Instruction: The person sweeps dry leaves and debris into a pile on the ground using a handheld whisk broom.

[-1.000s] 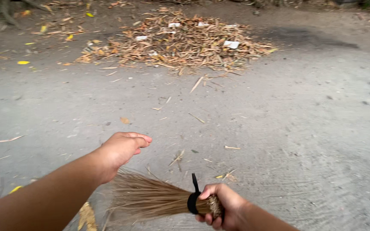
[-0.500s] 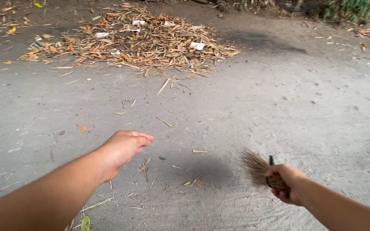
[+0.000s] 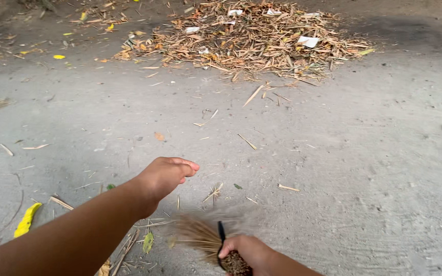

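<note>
fingers of the right hand [image 3: 246, 251] wrap the bound butt of a stick broom [image 3: 205, 236], low in view; its long axis runs left, blurred bristles fanning toward the left hand [image 3: 167, 176], which hangs loose and holds nothing. grey concrete ground [image 3: 364, 163] spreads outdoors. scattered twigs [image 3: 246, 140] lie ahead, a yellow leaf [image 3: 26, 220] left, and a heap of dry leaves [image 3: 246, 38] far beyond.

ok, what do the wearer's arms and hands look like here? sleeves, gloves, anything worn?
Both are bare. The left hand has no glove, ring or watch in view, and its forearm shows no sleeve up to the frame edge. The right hand is also ungloved, with only a short stretch of bare forearm visible. No markings or straps on either.
</note>
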